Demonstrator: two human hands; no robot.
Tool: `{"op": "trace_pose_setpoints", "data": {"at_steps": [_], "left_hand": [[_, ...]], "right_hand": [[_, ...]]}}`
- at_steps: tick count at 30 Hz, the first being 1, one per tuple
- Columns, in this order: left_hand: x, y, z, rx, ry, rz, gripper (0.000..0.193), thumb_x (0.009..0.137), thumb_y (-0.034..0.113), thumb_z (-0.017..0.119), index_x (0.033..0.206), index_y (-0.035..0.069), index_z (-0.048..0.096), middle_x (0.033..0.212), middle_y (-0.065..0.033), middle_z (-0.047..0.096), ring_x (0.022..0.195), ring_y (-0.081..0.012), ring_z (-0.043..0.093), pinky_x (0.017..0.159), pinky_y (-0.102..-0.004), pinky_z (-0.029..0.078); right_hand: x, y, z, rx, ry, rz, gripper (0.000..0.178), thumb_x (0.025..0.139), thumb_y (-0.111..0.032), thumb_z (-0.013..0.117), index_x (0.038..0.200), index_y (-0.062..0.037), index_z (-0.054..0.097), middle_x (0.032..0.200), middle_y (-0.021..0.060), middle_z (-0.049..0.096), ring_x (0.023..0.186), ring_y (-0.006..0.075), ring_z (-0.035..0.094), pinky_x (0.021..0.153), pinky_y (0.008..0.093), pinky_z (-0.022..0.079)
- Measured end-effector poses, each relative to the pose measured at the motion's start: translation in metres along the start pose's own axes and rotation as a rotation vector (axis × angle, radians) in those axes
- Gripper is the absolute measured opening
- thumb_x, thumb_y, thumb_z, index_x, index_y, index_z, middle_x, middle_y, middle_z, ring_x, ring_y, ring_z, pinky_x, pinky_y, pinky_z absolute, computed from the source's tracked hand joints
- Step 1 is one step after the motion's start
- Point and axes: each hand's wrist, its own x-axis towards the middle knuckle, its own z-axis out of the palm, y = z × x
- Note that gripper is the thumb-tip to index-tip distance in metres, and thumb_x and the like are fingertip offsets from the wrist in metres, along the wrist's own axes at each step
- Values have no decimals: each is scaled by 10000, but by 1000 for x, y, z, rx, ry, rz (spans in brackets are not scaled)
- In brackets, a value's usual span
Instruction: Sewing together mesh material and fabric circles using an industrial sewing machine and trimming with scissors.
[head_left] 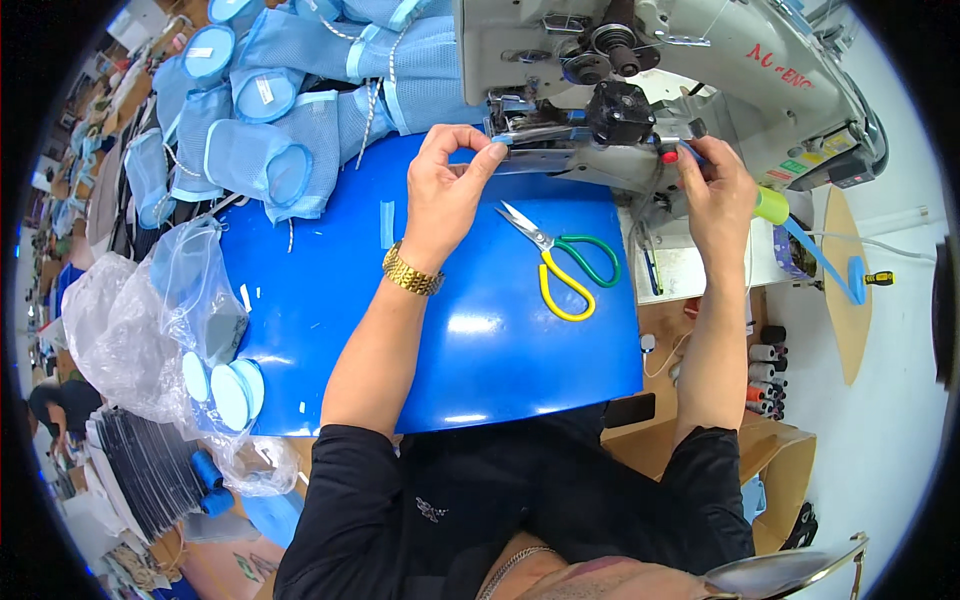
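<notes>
My left hand (447,190), wearing a gold watch (410,270), pinches the end of a light blue tape (502,141) at the left of the sewing machine's (570,128) working area. On the machine's right side, thumb and forefinger of my right hand (722,195) close on a bit of blue tape beside a small red knob (669,157). More of this blue tape (822,258) runs from a roll at the right past a lime-green cylinder (771,205). Between my forearms lie scissors (541,240) with one green and one yellow handle, blades apart.
Light blue mesh bags (265,160) with cords pile up at the far left. A clear plastic bag (130,320) and round blue pieces (237,393) lie along the left edge of the blue tabletop (470,370). A short blue strip (387,225) rests near my left wrist. Thread spools (764,375) stand lower right.
</notes>
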Motion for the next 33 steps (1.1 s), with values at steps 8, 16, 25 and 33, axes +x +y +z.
{"op": "trace_pose_setpoints", "data": {"at_steps": [8, 16, 25, 33], "left_hand": [[3, 3, -4, 50, -48, -18, 167, 847, 114, 730, 911, 6, 621, 931, 2, 586, 763, -46, 552, 639, -193, 468], [4, 12, -8, 102, -88, -5, 170, 855, 124, 717, 909, -14, 633, 969, -5, 578, 750, -49, 563, 632, -198, 470], [9, 23, -1, 164, -46, -62, 170, 837, 108, 682, 940, -13, 623, 1026, -36, 604, 935, -109, 578, 793, -247, 488], [5, -1, 16, -424, -38, -166, 433, 862, 23, 625, 1271, -29, 490, 1235, -100, 549, 1139, -170, 530, 978, -295, 436]], "right_hand": [[-1, 3, 2, 75, 8, 85, 182, 837, -101, 712, 955, 32, 672, 781, 81, 638, 592, 107, 568, 572, 246, 459], [0, 6, 1, 83, -10, 72, 175, 839, -104, 715, 943, 30, 672, 758, 61, 622, 598, 92, 533, 567, 237, 438], [-3, 4, -3, 154, -15, 62, 135, 848, -69, 701, 913, 39, 655, 733, 44, 590, 634, 77, 551, 559, 217, 425], [-82, -11, -13, 186, 124, 119, 286, 857, 4, 637, 1141, -23, 646, 946, 29, 644, 684, 53, 535, 581, 181, 422]]}}
